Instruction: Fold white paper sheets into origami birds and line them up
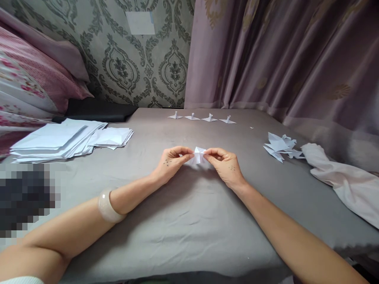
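A small folded white paper (198,156), like an origami crane in shape, is held up over the middle of the table. My left hand (174,159) pinches its left side between thumb and fingertips. On the opposite side, the thumb and forefinger of my right hand (225,163) grip its right edge. The fingers hide parts of the folds. Farther back stands a row of several paper cranes (210,118) with their wings spread.
At the left lie a large stack of white paper (53,138) and a smaller pile of paper squares (114,137). More folded cranes (278,142) are heaped at the right, beside a pale cloth (340,177). A grey cloth covers the table (183,236).
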Action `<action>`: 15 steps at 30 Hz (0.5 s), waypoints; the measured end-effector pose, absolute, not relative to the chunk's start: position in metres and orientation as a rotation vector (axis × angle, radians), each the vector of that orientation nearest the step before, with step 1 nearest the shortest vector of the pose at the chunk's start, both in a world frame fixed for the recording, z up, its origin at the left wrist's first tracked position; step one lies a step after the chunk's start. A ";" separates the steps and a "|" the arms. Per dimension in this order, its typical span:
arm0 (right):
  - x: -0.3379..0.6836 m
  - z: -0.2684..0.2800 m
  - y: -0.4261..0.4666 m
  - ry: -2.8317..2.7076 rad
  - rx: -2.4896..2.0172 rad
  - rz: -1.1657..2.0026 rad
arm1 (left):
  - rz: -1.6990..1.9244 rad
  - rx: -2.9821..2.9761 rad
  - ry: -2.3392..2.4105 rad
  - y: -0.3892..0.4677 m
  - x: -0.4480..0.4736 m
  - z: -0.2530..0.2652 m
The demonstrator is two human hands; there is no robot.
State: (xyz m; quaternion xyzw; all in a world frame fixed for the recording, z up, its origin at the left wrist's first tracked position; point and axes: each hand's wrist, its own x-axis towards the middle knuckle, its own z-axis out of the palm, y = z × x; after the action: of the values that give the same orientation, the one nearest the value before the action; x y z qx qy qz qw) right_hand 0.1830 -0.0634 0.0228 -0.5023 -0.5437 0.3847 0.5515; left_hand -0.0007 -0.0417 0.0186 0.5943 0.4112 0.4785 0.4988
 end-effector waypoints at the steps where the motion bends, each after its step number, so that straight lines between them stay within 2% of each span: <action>1: 0.183 0.022 -0.063 -1.299 -1.184 0.886 | 1.156 1.448 0.998 -0.042 -0.001 0.018; 5: 0.185 0.021 -0.063 -1.376 -1.169 0.789 | 1.150 1.523 0.994 -0.041 -0.002 0.018; 15: 0.182 0.026 -0.068 -1.388 -1.168 0.929 | 1.096 1.529 0.922 -0.047 0.000 0.029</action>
State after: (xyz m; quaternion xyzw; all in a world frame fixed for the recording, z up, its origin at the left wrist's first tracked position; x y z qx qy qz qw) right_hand 0.1817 -0.0683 0.0263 -0.4879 -0.5799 0.3882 0.5244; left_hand 0.0002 -0.0475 0.0287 0.6321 0.3813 0.4532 0.4997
